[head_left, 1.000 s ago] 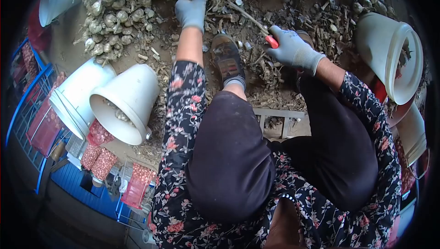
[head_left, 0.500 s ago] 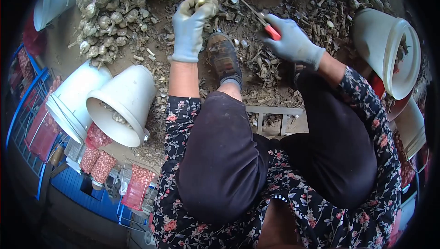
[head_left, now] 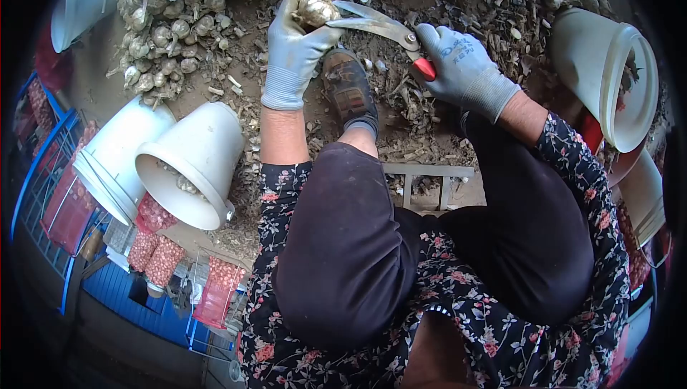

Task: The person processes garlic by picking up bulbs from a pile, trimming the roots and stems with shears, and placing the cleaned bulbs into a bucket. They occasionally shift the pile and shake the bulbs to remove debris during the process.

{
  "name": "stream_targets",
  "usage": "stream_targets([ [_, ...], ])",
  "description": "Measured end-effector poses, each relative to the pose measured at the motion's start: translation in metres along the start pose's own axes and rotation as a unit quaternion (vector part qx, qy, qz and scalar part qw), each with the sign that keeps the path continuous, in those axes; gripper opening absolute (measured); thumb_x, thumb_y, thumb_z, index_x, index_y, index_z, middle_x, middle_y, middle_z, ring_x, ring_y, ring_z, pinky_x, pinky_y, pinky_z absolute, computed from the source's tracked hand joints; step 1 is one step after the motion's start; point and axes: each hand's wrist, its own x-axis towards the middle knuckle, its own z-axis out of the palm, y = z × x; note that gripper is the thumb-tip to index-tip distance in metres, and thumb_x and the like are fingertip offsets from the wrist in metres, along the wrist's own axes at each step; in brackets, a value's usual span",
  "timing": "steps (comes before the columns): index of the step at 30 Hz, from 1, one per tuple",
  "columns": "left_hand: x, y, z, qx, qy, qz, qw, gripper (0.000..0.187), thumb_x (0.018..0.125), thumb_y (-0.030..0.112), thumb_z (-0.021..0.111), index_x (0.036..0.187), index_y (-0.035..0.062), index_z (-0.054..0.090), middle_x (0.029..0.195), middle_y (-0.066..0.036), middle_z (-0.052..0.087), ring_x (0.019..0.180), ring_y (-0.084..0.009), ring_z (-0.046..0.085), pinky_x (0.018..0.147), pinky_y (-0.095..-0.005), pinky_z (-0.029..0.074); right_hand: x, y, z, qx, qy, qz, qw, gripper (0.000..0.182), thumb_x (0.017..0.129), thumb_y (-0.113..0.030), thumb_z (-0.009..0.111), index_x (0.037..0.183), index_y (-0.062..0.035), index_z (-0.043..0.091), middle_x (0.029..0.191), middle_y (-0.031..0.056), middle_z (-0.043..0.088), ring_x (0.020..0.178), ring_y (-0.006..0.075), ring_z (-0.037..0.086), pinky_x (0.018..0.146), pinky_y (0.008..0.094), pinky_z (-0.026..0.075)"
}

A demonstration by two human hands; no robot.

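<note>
My left hand (head_left: 293, 52), in a grey glove, is wrapped round a garlic bulb (head_left: 317, 8) above the shoe. In my gloved right hand (head_left: 461, 67) are the red handles (head_left: 424, 69) of a pair of shears. The shears' two curved metal blades (head_left: 379, 25) stand apart and point left, with their tips beside the bulb and my left fingers. Whole garlic bulbs with stalks (head_left: 172, 35) lie heaped at the upper left, and cut stalks and dry scraps (head_left: 408, 103) cover the ground below the shears.
Two white buckets (head_left: 204, 163) (head_left: 125, 153) lie tilted at the left, one with garlic inside. Another white bucket (head_left: 597, 67) leans at the right. A metal frame (head_left: 429, 171) is between my knees. Net bags of garlic (head_left: 163, 260) stand at the lower left.
The shears have swung from steeply angled to nearly level, and their blades are now spread near my left hand. The bulb in my left hand now shows plainly. My right hand has turned.
</note>
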Motion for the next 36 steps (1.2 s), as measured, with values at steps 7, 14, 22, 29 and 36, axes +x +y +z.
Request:
stream_targets([
  [7, -0.013, -0.006, 0.009, -0.279, -0.037, -0.007, 0.96, 0.063, 0.065, -0.01, 0.078, 0.121, 0.0028, 0.054, 0.104, -0.005, 0.062, 0.092, -0.0131, 0.062, 0.08, -0.0256, 0.055, -0.001, -0.004, -0.005, 0.039, 0.071, -0.046, 0.996, 0.045, 0.084, -0.039, 0.06, 0.109, -0.0037, 0.046, 0.093, 0.0182, 0.06, 0.089, 0.0342, 0.062, 0.076, 0.0444, 0.05],
  [14, -0.014, 0.015, 0.011, 0.084, 0.019, 0.046, 0.995, 0.053, 0.066, 0.002, 0.074, 0.114, 0.0012, 0.053, 0.1, -0.005, 0.062, 0.085, -0.0109, 0.061, 0.075, -0.0254, 0.053, 0.007, -0.019, -0.014, -0.061, 0.022, -0.012, 0.998, 0.045, 0.084, -0.037, 0.06, 0.11, -0.0041, 0.045, 0.095, 0.0177, 0.06, 0.09, 0.0325, 0.063, 0.08, 0.0453, 0.048],
  [22, -0.014, 0.008, 0.006, -0.129, -0.036, -0.046, 0.99, 0.036, 0.07, 0.001, 0.072, 0.104, -0.0017, 0.058, 0.091, -0.008, 0.065, 0.077, -0.0113, 0.062, 0.067, -0.0257, 0.053, 0.008, -0.006, 0.0, 0.044, -0.027, -0.03, 0.998, 0.035, 0.082, -0.023, 0.061, 0.104, -0.0017, 0.045, 0.085, 0.0215, 0.064, 0.084, 0.0372, 0.065, 0.072, 0.0449, 0.052],
  [29, -0.017, -0.005, 0.003, -0.296, -0.108, -0.088, 0.945, 0.039, 0.074, 0.004, 0.07, 0.11, 0.0001, 0.054, 0.094, -0.012, 0.066, 0.075, -0.0141, 0.063, 0.063, -0.0276, 0.052, 0.002, -0.001, 0.006, 0.125, -0.01, -0.007, 0.992, 0.035, 0.085, -0.027, 0.059, 0.102, -0.0011, 0.044, 0.084, 0.024, 0.062, 0.084, 0.0397, 0.063, 0.072, 0.0467, 0.05],
  [36, -0.04, -0.003, 0.001, -0.17, -0.073, -0.09, 0.979, 0.04, 0.076, 0.012, 0.071, 0.11, 0.0015, 0.053, 0.096, -0.005, 0.06, 0.085, -0.0113, 0.058, 0.07, -0.0238, 0.049, 0.014, -0.01, 0.016, 0.18, 0.022, -0.028, 0.983, 0.027, 0.082, -0.022, 0.061, 0.093, -0.0014, 0.047, 0.077, 0.0246, 0.06, 0.079, 0.044, 0.059, 0.068, 0.0482, 0.046],
])
